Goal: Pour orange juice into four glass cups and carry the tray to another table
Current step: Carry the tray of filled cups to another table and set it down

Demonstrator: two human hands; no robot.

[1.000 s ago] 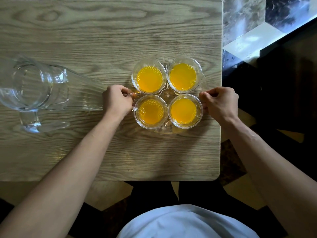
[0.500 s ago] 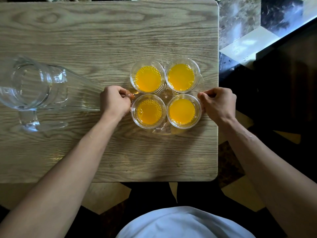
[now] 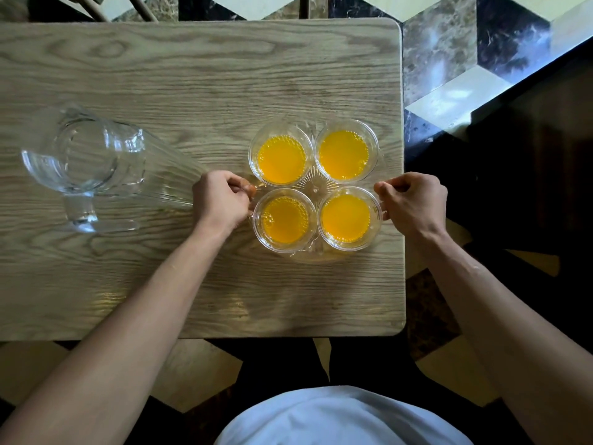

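Both hands are gripping the glass tray (image 3: pixel 313 187) with curled fingers, left hand (image 3: pixel 219 200) at 9 o'clock, right hand (image 3: pixel 414 203) at 3 o'clock. Four full cups (image 3: pixel 281 159) are sitting on it, on the table (image 3: pixel 192 75).

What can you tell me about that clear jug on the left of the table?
The glass pitcher stands upright on the wooden table, left of the tray. It is clear glass and looks empty, with no juice visible inside. Its round mouth faces the camera, a thick handle juts toward the near edge, and its ribbed wall flares toward the base. Nothing grips it; the left hand lies by its base, contact unclear.
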